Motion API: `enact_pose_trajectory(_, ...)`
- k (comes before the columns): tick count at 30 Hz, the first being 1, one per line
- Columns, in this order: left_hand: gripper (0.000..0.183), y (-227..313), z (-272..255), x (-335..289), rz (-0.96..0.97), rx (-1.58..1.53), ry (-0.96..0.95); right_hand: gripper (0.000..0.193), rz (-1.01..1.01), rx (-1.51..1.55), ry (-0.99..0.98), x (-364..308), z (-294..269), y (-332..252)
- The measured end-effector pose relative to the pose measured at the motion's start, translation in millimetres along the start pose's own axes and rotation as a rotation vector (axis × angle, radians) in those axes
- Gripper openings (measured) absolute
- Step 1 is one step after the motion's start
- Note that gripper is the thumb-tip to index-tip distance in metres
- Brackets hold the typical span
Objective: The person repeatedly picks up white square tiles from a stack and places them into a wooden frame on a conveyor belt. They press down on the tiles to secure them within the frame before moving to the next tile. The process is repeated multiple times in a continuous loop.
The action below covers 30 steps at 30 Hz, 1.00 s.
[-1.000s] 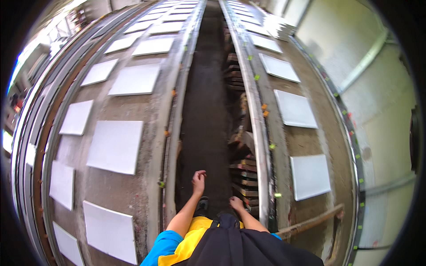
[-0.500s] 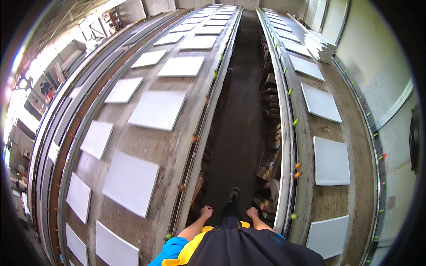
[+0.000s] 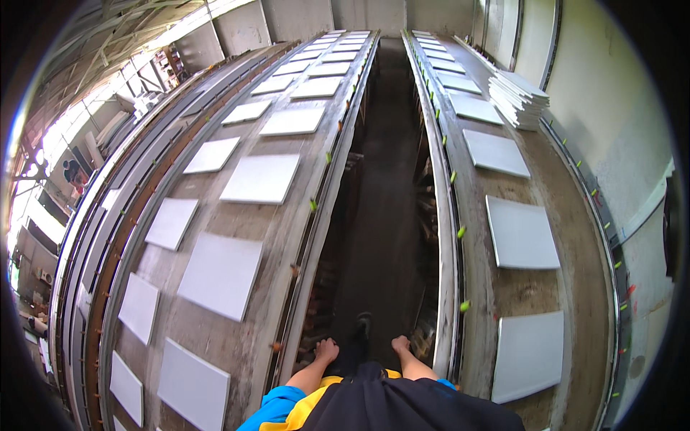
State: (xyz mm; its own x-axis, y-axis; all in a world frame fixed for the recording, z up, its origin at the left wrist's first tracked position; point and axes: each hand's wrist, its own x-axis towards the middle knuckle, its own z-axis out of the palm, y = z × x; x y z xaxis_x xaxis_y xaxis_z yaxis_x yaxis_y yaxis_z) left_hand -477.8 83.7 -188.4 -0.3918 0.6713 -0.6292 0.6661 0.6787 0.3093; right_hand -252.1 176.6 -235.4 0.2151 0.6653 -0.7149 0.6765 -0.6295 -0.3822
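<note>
My left hand (image 3: 327, 350) hangs low at my side, fingers curled in, with nothing showing in it. It is nearest the inner edge of the long left table (image 3: 285, 237). My right hand (image 3: 401, 345) is likewise curled and hangs beside the long right table (image 3: 471, 287); nothing shows in it either. Neither hand touches a table or a panel. Flat white rectangular panels lie spaced out on both tables, among them a large panel (image 3: 221, 275) on the left and another panel (image 3: 522, 231) on the right.
A narrow dark aisle (image 3: 381, 215) runs ahead between the tables. Green pegs (image 3: 461, 232) and orange pegs (image 3: 294, 271) line the table edges. A stack of white sheets (image 3: 519, 100) sits on the right table near the wall (image 3: 604, 93). Far left, a person (image 3: 77, 176) is visible.
I have moved forward along the aisle; the panels and the stack come nearer and lower in view. The far wall shows more. Both hands stay low and curled.
</note>
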Motion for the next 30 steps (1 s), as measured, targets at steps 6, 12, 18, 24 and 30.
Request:
enact_pose_trajectory(6, 0.032, 66, -40, 119, -0.068, 0.032, 0.067, 0.033, -0.11, -0.224, 0.013, 100, -30, -80)
enact_pose_trajectory(12, 0.036, 169, -109, 222, 0.007, -0.106, -0.047, 0.029, -0.151, -0.071, 0.096, 193, -103, -184)
enact_pose_trajectory(18, 0.036, 242, -145, 286, 0.056, -0.066, -0.073, 0.027, -0.14, -0.127, 0.122, 228, -126, -255)
enact_pose_trajectory(24, 0.035, 321, -174, 368, 0.162, 0.069, 0.01, 0.035, -0.095, -0.298, -0.05, 285, -156, -329)
enact_pose_trajectory(30, 0.031, 392, -236, 454, 0.148, 0.023, 0.057, 0.025, -0.211, -0.095, 0.152, 401, -179, -418)
